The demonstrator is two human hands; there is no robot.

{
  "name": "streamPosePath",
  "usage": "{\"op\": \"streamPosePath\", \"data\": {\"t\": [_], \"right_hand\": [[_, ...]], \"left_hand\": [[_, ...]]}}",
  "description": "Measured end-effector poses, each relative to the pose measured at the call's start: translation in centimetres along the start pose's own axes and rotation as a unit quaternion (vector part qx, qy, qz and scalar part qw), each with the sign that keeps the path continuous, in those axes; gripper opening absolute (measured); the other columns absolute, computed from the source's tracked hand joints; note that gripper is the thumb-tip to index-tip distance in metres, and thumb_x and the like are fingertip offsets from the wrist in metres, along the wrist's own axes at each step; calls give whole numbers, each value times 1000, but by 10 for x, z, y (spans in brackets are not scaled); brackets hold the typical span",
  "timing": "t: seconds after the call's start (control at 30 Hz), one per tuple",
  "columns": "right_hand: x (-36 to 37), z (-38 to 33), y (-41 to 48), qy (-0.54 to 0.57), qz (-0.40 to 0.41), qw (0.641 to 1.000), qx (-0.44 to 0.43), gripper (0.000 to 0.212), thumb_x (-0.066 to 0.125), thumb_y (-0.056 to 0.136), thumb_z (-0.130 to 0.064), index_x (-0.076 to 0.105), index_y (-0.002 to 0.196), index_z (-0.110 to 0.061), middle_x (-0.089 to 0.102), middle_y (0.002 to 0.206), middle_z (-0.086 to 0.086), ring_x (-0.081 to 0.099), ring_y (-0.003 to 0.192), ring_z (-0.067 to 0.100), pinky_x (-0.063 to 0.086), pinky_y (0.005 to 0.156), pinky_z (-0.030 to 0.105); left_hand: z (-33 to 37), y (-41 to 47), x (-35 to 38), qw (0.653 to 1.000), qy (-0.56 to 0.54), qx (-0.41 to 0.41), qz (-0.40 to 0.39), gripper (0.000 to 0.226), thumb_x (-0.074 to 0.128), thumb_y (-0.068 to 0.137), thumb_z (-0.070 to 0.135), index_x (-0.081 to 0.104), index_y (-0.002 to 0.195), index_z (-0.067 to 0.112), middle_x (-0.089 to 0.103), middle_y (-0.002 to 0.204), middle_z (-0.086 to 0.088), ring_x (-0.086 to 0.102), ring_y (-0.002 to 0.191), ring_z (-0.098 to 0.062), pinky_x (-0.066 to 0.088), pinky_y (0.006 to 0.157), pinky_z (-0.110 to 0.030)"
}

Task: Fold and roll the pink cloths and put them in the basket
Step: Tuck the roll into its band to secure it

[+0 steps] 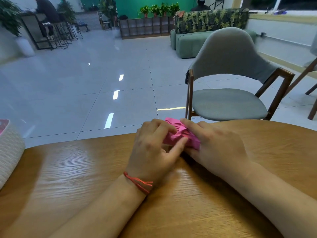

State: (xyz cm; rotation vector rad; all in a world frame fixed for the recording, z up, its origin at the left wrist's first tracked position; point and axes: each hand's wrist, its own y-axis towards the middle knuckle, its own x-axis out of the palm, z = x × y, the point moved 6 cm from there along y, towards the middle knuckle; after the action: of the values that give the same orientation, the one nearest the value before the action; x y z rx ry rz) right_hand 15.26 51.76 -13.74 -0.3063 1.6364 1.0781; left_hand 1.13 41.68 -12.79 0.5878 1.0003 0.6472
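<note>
The left hand is curled over the near-left end of a small, bunched-up pink cloth. Its fingers are bent down onto the top of the fabric and its thumb is stretched across the front, so it pinches the cloth. The right hand grips the other end. Its forefinger lies along the top of the bundle and its thumb sits low at the near side, while its remaining fingers are hidden behind the fabric. The two hands nearly meet over the bundle, which sits between them at the far edge of the round, light brown wooden table. Whether it rests on the wood or is lifted slightly cannot be told. Both forearms are bare and reach in over the tabletop, and a thin red string bracelet circles the left wrist.

Well apart to the left, at the edge of the view, a white woven basket stands on the table, with a patch of pink showing at its top. Just beyond the table is a grey upholstered chair with a dark wooden frame, standing on a glossy pale tiled floor. Farther back are a green sofa and a row of potted plants.
</note>
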Motion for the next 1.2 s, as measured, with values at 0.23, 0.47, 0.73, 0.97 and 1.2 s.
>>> {"op": "streamPosePath", "data": {"t": [0.23, 0.47, 0.73, 0.97, 1.2], "right_hand": [[-2, -3, 1, -29, -10, 1000, 5, 70, 58, 92, -72, 49, 152, -38, 71, 99, -8, 68, 73, 20, 31, 51, 26], [-4, -4, -1, -36, -5, 999, -4, 72, 54, 92, -78, 49, 152, -38, 70, 97, -7, 68, 73, 21, 29, 51, 27], [-5, -1, 1, -48, 12, 999, -13, 69, 46, 95, -82, 45, 152, -42, 68, 97, -9, 67, 73, 18, 29, 50, 26], [-27, 7, 1, 0, 66, 996, -55, 67, 59, 97, -68, 52, 153, -31, 72, 102, -2, 66, 72, 23, 47, 51, 29], [-49, -11, -13, 15, 207, 957, -202, 47, 72, 100, -46, 71, 141, -22, 78, 111, 2, 71, 78, 26, 53, 58, 39]], "left_hand": [[-7, -1, -3, 994, -85, -62, 16, 10, 75, 97, 25, 77, 107, 24, 63, 103, 9, 61, 104, -16, 52, 87, -33], [1, 0, -1, 973, -203, -110, 1, 6, 72, 98, 20, 75, 103, 22, 69, 103, 7, 67, 104, -22, 56, 88, -34], [-13, 32, -10, 731, -617, -290, -26, 14, 58, 93, 15, 62, 84, 4, 50, 76, -12, 58, 80, -27, 53, 93, -41], [-26, 24, -1, 674, -623, -397, -4, 6, 69, 93, 14, 68, 93, 9, 27, 60, 6, 25, 49, -8, 34, 48, -22], [-41, 22, 1, 675, -552, -482, -86, 26, 68, 95, 14, 71, 69, 14, 26, 54, 7, 26, 38, -5, 23, 36, -17]]}}
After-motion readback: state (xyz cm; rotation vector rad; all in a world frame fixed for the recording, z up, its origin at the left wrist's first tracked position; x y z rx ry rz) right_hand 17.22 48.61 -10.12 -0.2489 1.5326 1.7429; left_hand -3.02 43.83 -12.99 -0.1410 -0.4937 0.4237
